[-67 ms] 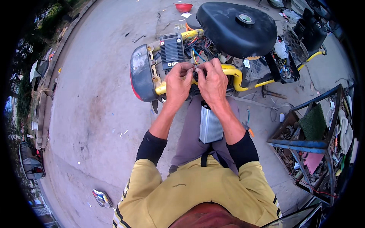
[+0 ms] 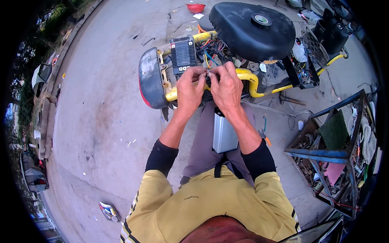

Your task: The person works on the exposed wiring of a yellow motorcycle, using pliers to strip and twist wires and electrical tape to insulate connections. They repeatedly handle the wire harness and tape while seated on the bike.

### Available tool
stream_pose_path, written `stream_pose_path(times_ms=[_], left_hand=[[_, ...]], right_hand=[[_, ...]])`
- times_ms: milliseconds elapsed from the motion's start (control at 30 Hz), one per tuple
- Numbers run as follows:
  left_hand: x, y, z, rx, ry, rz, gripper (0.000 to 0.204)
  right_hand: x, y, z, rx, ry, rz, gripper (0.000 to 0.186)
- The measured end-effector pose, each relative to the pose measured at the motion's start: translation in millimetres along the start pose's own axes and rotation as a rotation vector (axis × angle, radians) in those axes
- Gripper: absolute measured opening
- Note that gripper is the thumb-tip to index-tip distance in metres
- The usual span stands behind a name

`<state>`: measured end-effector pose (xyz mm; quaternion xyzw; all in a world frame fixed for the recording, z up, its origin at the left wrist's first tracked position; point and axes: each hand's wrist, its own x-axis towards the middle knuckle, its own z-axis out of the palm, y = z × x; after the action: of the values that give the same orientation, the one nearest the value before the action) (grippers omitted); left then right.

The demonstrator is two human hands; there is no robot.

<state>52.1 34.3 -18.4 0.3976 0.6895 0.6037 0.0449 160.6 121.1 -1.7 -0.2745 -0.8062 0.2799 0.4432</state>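
My left hand (image 2: 191, 87) and my right hand (image 2: 225, 85) meet over the yellow vehicle frame (image 2: 251, 81), fingertips pinched together on small wire ends (image 2: 207, 71); their exact shape is too small to make out. Coloured wires (image 2: 210, 54) run from there into the vehicle body. A black finned box (image 2: 182, 54) sits just beyond my left hand, beside the black rear end piece (image 2: 150, 77). A silver finned metal box (image 2: 225, 133) rests on my lap below my hands.
A black seat (image 2: 251, 34) lies over the frame. At right stands a metal cart (image 2: 324, 152) full of scrap. A hammer (image 2: 293, 100), orange-handled pliers (image 2: 266, 137), a small tray (image 2: 108, 211) and a red bowl (image 2: 195, 8) lie on the concrete ground.
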Motion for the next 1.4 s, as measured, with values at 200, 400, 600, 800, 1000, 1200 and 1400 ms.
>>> stream_pose_path(times_ms=[200, 400, 600, 800, 1000, 1200, 1400], left_hand=[[6.8, -0.1, -6.0, 0.405, -0.006, 0.485, 0.019], [20.0, -5.9, -20.4, 0.571, -0.074, 0.747, 0.033], [23.2, -10.9, -28.2, 0.527, -0.112, 0.688, 0.024], [17.4, -14.1, -23.0, 0.382, -0.102, 0.518, 0.021], [12.2, -12.7, -17.3, 0.315, -0.065, 0.435, 0.018], [7.7, -15.7, -11.5, 0.273, -0.014, 0.348, 0.014], [13.9, -3.1, -13.4, 0.288, -0.079, 0.370, 0.014]], right_hand=[[5.7, 3.1, 2.4, 0.025, -0.015, -0.017, 0.008], [11.0, 1.9, 1.8, -0.004, -0.061, -0.087, 0.005], [11.7, 3.9, 5.5, 0.060, -0.095, -0.114, 0.009], [10.6, 2.8, -14.8, 0.272, -0.217, -0.001, 0.018], [12.9, 2.9, -19.6, 0.118, -0.332, -0.024, 0.021], [21.9, 2.7, -16.1, 0.133, -0.369, -0.036, 0.025], [28.2, 0.2, -20.3, 0.186, -0.391, -0.053, 0.022]])
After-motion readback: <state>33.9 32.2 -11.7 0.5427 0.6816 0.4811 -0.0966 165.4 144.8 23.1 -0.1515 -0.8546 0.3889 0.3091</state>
